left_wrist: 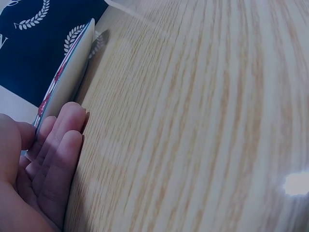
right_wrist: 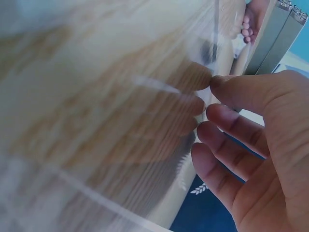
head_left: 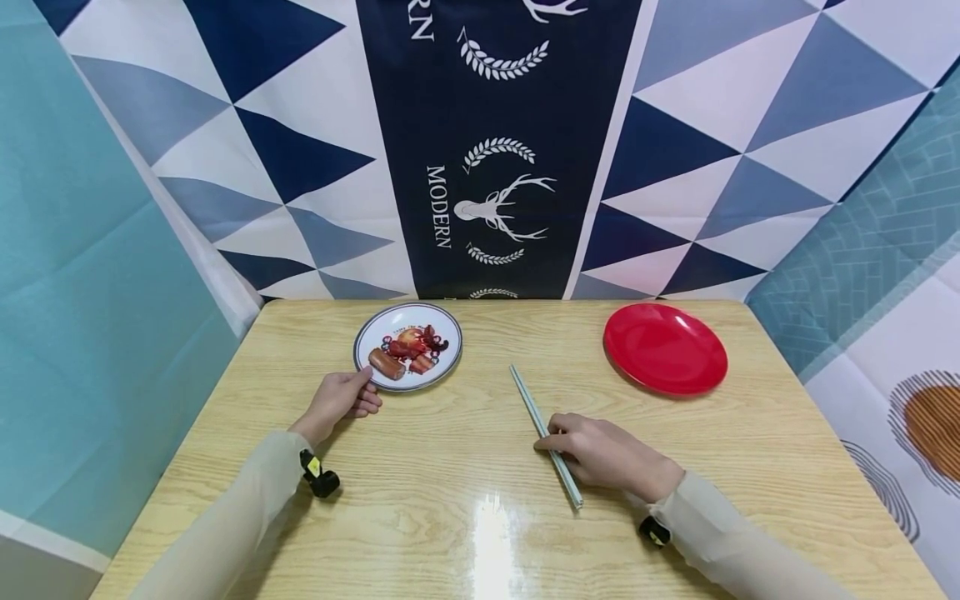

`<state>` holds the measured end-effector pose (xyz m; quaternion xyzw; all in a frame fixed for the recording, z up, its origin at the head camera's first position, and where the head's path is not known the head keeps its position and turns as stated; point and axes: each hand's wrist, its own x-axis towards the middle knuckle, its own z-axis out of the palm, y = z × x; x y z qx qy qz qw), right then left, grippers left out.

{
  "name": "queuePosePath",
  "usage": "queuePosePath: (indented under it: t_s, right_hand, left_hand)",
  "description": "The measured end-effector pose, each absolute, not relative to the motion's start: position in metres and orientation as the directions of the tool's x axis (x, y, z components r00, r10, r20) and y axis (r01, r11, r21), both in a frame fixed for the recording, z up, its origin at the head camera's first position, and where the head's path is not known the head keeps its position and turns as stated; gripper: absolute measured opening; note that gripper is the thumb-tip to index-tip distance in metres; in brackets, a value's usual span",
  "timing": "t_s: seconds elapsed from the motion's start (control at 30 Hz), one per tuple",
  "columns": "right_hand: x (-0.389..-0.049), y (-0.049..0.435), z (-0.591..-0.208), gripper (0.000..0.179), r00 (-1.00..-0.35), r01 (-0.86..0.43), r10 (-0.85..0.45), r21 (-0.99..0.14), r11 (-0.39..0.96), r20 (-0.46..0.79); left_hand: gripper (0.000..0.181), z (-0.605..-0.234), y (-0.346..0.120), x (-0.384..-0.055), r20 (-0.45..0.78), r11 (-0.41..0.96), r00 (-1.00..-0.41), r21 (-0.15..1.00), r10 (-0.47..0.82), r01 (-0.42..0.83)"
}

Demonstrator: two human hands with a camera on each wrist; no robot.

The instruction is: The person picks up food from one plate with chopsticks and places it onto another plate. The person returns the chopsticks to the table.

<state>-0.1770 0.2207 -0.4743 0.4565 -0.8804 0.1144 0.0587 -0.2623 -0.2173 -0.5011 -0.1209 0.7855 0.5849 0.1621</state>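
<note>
My left hand (head_left: 341, 402) holds the near left edge of a white plate (head_left: 408, 312) with a dark blue rim. In the left wrist view the thumb lies on the rim and the fingers (left_wrist: 63, 150) are below the plate's underside (left_wrist: 72, 72). On the plate lie a short brown sausage (head_left: 386, 363), a pink striped piece (head_left: 422, 364) and dark red bits (head_left: 433, 337), over a printed pattern. My right hand (head_left: 611, 454) pinches a pair of pale grey-green chopsticks (head_left: 529, 404) slanted over the table's middle; the right wrist view shows their patterned ends (right_wrist: 292, 10).
A shiny red plate (head_left: 665, 350) lies at the back right of the wooden table (head_left: 420, 483). Behind the table hangs a patterned cloth (head_left: 487, 108), with teal sheets (head_left: 90, 292) at the left side. Small black devices are strapped to both wrists.
</note>
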Motion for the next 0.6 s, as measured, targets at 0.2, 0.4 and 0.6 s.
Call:
queuePosePath:
  t_s: [0.2,0.4,0.6]
  right_hand:
    - [-0.1773,0.2197,-0.4739,0.026,-0.577,-0.817,-0.789,-0.165,0.553,0.211]
    - [-0.1776,0.2197,-0.474,0.024,-0.576,-0.817,-0.787,-0.184,0.546,0.221]
    - [-0.1779,0.2202,-0.4721,0.025,-0.597,-0.8,-0.778,-0.213,0.56,0.196]
  left_hand:
    - [0.05,-0.501,-0.2173,-0.2622,-0.395,0.278,-0.919,0.883,0.008,-0.378]
    - [0.05,-0.4994,-0.2174,-0.2608,-0.393,0.284,-0.919,0.882,0.005,-0.376]
    - [0.051,-0.4994,-0.217,-0.2603,-0.392,0.287,-0.92,0.881,-0.002,-0.376]
